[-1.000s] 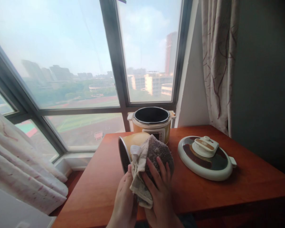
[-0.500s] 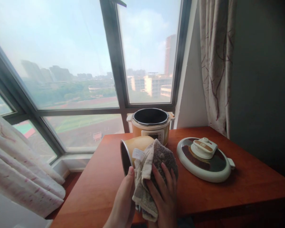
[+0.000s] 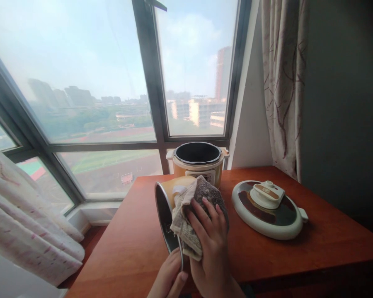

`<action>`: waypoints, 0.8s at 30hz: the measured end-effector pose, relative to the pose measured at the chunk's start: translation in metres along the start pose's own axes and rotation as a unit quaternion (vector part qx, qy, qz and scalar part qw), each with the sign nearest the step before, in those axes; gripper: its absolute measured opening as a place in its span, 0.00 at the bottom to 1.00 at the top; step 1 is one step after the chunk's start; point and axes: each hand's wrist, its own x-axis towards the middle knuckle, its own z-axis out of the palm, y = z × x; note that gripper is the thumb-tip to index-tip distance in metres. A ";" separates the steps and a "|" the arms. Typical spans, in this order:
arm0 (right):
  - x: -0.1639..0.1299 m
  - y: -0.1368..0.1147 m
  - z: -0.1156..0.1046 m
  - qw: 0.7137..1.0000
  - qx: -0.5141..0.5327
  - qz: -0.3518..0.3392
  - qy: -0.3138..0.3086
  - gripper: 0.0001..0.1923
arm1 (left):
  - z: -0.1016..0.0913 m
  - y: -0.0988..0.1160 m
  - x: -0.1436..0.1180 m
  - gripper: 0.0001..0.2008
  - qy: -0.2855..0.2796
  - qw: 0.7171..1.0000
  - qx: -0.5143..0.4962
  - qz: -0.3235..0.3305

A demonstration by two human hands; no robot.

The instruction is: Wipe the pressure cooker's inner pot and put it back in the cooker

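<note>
Left hand closes around a tilted, gold, round pot by its thin rim. Right hand, fingers half-spread, holds nubbly grey-brown cloth against its curved side.

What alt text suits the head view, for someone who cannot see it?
The left hand grips a tipped pot by its rim; the right hand presses a cloth against its side. Behind, on the table, stands an open cooker; a lid lies to the right.

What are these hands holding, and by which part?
The left hand grips the tilted pot by its rim; the right hand holds a cloth against its outer side.
</note>
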 end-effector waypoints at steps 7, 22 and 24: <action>0.014 0.005 0.012 0.999 -0.008 0.027 -0.029 0.35 | 0.008 0.003 0.007 0.21 0.053 0.998 0.034 0.005; -0.055 0.019 0.034 0.996 0.068 0.050 0.030 0.30 | 0.037 0.041 0.025 0.28 0.107 0.957 -0.237 -0.132; -0.063 0.021 0.040 0.996 0.065 0.047 0.045 0.33 | 0.042 0.057 0.030 0.28 0.105 0.936 -0.298 -0.154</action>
